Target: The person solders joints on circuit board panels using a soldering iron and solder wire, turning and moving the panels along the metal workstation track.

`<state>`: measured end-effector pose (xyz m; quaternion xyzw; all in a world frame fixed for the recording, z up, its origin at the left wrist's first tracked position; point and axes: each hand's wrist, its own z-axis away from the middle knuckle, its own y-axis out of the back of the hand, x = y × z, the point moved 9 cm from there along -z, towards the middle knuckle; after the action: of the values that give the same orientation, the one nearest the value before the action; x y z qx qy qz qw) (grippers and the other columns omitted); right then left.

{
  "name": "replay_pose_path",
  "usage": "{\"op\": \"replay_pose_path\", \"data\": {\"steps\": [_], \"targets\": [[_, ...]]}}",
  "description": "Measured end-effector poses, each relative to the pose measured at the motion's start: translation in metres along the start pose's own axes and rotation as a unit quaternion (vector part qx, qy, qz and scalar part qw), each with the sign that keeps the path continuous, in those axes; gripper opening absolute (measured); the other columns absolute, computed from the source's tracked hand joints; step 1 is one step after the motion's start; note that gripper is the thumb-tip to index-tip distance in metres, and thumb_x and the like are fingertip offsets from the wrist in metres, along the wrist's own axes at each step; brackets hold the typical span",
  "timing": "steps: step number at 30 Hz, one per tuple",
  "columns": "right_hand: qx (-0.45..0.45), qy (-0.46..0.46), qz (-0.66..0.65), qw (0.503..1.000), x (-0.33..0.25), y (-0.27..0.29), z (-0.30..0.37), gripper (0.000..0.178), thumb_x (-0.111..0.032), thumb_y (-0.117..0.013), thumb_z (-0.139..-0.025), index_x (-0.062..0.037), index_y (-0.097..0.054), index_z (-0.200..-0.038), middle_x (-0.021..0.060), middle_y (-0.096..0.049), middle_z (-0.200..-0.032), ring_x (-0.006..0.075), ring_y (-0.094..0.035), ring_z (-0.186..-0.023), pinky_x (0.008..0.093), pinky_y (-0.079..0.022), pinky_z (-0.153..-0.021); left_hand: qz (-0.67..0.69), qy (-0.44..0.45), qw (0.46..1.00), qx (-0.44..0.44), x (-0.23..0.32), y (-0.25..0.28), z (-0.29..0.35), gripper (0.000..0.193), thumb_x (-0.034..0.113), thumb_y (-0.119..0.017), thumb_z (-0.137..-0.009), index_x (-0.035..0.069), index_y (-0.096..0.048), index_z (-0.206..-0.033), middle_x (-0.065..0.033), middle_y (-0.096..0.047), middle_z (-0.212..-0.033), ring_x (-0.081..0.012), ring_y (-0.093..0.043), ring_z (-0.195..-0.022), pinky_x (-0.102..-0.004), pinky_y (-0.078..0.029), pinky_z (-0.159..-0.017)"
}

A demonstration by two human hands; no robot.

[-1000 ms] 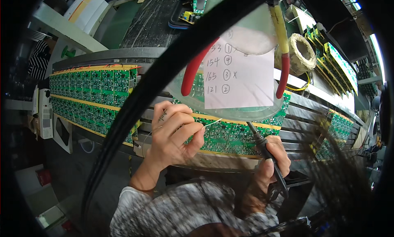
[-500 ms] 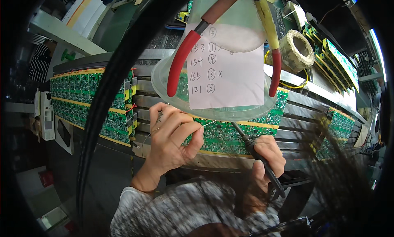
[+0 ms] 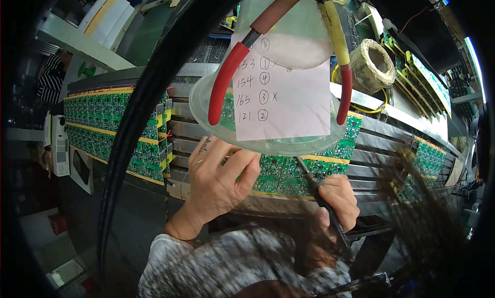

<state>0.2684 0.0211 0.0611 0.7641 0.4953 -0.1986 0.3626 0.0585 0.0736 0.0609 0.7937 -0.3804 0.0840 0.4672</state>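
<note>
My left hand (image 3: pixel 219 179) is closed, thumb and index finger pinched on a thin solder wire whose end is hard to see now. My right hand (image 3: pixel 339 201) grips a dark soldering iron (image 3: pixel 315 185), its tip angled up and left toward the green circuit board panel (image 3: pixel 278 176). The tip is just below the rim of a clear plastic hood (image 3: pixel 201 104), which hides the panel's far part. Whether the tip touches the board I cannot tell. My left fingertips are over the panel, left of the iron's tip.
A paper sheet with handwriting (image 3: pixel 304 102) hangs on the hood, between two red-sleeved prongs (image 3: pixel 227 84). More board panels (image 3: pixel 111 122) lie on the metal rails at left, another (image 3: pixel 429 161) at right. A pale thick ring (image 3: pixel 363 76) stands behind. A black cable (image 3: pixel 139 102) crosses the view.
My left hand's pinched fingertips have shifted slightly right and up, and the wire end seen before is no longer distinct. The iron's tip has moved slightly right and down.
</note>
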Motion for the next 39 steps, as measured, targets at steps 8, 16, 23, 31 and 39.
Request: {"op": "replay_pose_path", "data": {"steps": [8, 16, 23, 31, 39], "targets": [[0.049, -0.028, -0.057, 0.997, 0.016, -0.002, -0.011, 0.028, -0.019, -0.069, -0.09, 0.0065, -0.07, -0.101, 0.0174, -0.068, -0.08, 0.0322, -0.067, -0.073, 0.0435, -0.054, -0.072, -0.038, -0.004, 0.998, 0.049, -0.004, 0.001, -0.004, 0.02, 0.007, -0.078, -0.075, 0.007, -0.076, -0.095, -0.0079, -0.067, -0.095, -0.0277, -0.065, -0.085, -0.0444, -0.051, -0.082], [0.015, -0.037, -0.048, 0.998, 0.024, -0.013, -0.02, 0.028, -0.018, -0.071, -0.09, 0.0069, -0.071, -0.103, 0.0189, -0.071, -0.086, 0.0326, -0.069, -0.077, 0.0442, -0.053, -0.079, -0.005, -0.01, 0.998, 0.065, -0.013, -0.003, -0.002, 0.018, 0.01, -0.08, -0.075, 0.007, -0.075, -0.093, -0.0083, -0.068, -0.094, -0.0266, -0.065, -0.085, -0.043, -0.048, -0.082], [-0.007, -0.038, -0.035, 0.999, 0.018, -0.014, -0.026, 0.027, -0.018, -0.071, -0.09, 0.0056, -0.071, -0.103, 0.0179, -0.072, -0.086, 0.0321, -0.069, -0.078, 0.0445, -0.053, -0.081, -0.018, -0.015, 0.998, 0.065, -0.013, -0.005, -0.002, 0.016, 0.013, -0.08, -0.078, 0.008, -0.075, -0.092, -0.0086, -0.068, -0.096, -0.0265, -0.065, -0.086, -0.0433, -0.045, -0.085], [0.136, -0.015, -0.076, 0.988, 0.031, 0.021, 0.001, 0.033, -0.023, -0.066, -0.095, 0.0081, -0.067, -0.106, 0.0194, -0.068, -0.081, 0.031, -0.064, -0.071, 0.0466, -0.052, -0.076, -0.036, -0.009, 0.998, 0.051, 0.004, -0.005, -0.006, 0.021, 0.008, -0.079, -0.077, 0.012, -0.078, -0.097, -0.0084, -0.068, -0.1, -0.0243, -0.066, -0.076, -0.0348, -0.054, -0.063], [0.154, -0.019, -0.048, 0.987, 0.035, 0.045, 0.008, 0.037, -0.026, -0.064, -0.096, 0.0096, -0.067, -0.105, 0.0206, -0.068, -0.08, 0.0309, -0.064, -0.071, 0.0462, -0.052, -0.076, -0.036, -0.026, 0.999, 0.025, 0.026, -0.018, -0.011, 0.022, 0.004, -0.086, -0.078, 0.009, -0.08, -0.098, -0.0068, -0.072, -0.089, -0.0251, -0.068, -0.08, -0.0377, -0.053, -0.07]]}}
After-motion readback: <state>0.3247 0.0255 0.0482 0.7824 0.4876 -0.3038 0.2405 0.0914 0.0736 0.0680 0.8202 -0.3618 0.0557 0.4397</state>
